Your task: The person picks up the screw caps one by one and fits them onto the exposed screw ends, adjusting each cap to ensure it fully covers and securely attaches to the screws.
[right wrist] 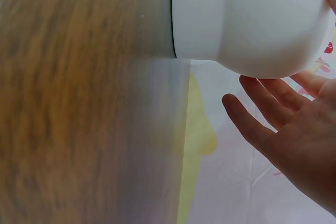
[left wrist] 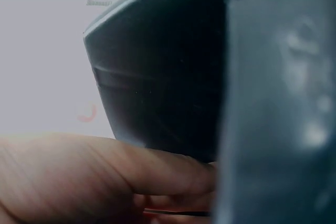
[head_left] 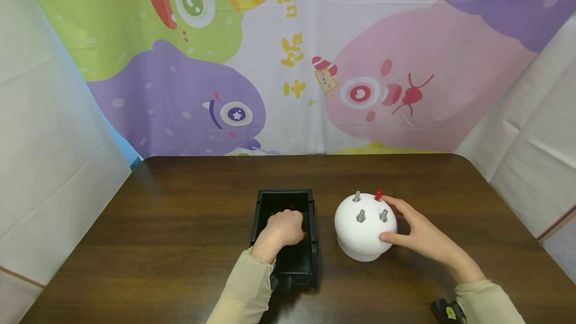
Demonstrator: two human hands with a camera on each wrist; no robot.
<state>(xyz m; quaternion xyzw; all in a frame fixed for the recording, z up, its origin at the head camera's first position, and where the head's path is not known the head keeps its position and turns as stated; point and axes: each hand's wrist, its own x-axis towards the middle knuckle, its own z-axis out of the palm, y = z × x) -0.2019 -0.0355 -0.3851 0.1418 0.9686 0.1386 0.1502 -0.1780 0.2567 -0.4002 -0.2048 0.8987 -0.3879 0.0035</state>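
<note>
A white ball-shaped stand (head_left: 360, 239) sits on the table, with metal posts on its top. A small red cap (head_left: 378, 195) covers one of the far posts. My right hand (head_left: 420, 234) spreads against the ball's right side, thumb toward me and forefinger beside the red cap. In the right wrist view its other fingers (right wrist: 262, 100) look fairly straight along the white surface. My left hand (head_left: 282, 231) reaches down into a black rectangular bin (head_left: 314, 254). Its fingertips are mostly hidden by the bin; a thin red edge (left wrist: 157, 212) shows by the fingers. I cannot tell whether they hold something.
The dark brown wooden table (head_left: 157, 244) runs back to a cartoon-printed curtain (head_left: 288, 114). White cloth hangs at both sides. A black strapped device (head_left: 447, 311) lies by my right sleeve.
</note>
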